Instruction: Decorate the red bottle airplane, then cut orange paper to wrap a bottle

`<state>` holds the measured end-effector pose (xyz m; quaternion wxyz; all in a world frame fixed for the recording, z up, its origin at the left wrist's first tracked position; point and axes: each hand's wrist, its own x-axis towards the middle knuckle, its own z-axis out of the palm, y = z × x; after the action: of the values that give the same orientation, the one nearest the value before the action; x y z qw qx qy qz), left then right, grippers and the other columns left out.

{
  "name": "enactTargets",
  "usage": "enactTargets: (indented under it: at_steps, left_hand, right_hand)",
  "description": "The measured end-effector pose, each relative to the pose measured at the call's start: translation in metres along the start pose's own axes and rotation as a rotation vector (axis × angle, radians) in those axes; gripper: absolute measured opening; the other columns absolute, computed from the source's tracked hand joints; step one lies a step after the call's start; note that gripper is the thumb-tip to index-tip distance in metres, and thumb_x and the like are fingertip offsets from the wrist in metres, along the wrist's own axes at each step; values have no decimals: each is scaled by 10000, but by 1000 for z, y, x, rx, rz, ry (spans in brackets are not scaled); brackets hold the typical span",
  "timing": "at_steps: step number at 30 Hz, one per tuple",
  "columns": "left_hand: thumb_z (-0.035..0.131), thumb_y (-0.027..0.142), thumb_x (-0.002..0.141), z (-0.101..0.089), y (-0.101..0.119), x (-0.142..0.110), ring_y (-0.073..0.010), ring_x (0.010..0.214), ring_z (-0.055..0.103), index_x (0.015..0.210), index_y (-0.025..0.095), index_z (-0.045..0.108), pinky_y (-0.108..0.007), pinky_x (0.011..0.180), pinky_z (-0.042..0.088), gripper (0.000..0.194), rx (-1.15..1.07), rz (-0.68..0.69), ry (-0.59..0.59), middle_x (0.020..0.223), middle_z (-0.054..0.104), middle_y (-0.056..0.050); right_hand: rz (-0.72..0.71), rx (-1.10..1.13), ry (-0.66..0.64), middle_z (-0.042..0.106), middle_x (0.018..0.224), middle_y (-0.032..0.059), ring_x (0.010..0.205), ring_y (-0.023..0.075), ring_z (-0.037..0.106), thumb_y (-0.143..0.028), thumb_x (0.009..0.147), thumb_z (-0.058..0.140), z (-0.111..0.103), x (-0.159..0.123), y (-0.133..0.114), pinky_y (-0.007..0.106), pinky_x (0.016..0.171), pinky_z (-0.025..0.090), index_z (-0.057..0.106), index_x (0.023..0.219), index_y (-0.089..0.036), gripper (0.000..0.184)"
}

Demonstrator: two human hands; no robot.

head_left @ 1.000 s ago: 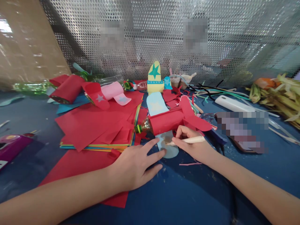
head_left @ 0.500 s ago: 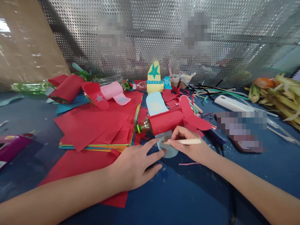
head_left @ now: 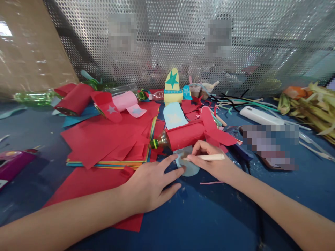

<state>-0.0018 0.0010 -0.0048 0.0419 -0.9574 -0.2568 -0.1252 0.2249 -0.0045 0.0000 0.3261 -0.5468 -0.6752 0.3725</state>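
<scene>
Between my hands lies a light blue paper piece (head_left: 190, 170) with a rounded end, flat on the blue table. My left hand (head_left: 154, 184) is spread, its fingertips pressing the left edge of that paper. In a writing grip, my right hand (head_left: 213, 160) holds a cream-coloured marker (head_left: 213, 157), tip down on the paper. Just beyond lies a plastic bottle wrapped in red paper (head_left: 186, 135), with red fins at its right end and a green cap at its left. A light blue wing (head_left: 175, 115) with a pale star sticks out behind it.
Stacked red paper (head_left: 104, 139) covers the left, before several paper-wrapped bottles (head_left: 74, 99). At far left sits a purple tool (head_left: 18, 162). On the right are a phone (head_left: 269, 148), a white glue gun (head_left: 261, 115) and dried husks (head_left: 314, 108). A perforated metal panel (head_left: 167, 38) stands behind.
Almost nothing differs. Both hands keep their places at the light blue paper, and the marker tip stays on nearly the same spot.
</scene>
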Motion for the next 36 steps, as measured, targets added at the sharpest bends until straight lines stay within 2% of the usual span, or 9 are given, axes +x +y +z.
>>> enactTargets:
  at_steps: [15,22,26,36]
  left_hand:
    - [343,392,941,-1,0,1,-167,695,644,1194,272,582,-325,574,534,369,-14,-10,0,1300,514,-119]
    - [330,396,942,3,-2,-2,-174,704,647,1241,281,549,-329,571,535,388,-10,0,-14,1335,486,-124]
    - [325,392,943,3,-2,-2,-179,715,648,1245,277,545,-330,575,536,392,-14,1,-12,1331,490,-125]
    - [348,398,936,3,-2,-3,-175,711,649,1233,274,554,-326,583,530,382,-8,0,-9,1333,494,-127]
  right_hand:
    - [18,-23,4,471,597,-67,503,86,408,-397,800,593,1,1,0,217,464,300,452,724,-218,240]
    - [4,-42,149,469,572,-66,490,89,401,-308,809,533,-4,-1,-1,226,480,317,425,685,-219,187]
    - [-15,-52,197,422,548,-76,464,85,361,-286,811,503,-6,-1,-1,231,463,283,408,669,-223,183]
    - [-28,-110,138,418,554,-67,483,92,362,-291,793,519,-3,-2,-4,234,466,272,391,649,-221,206]
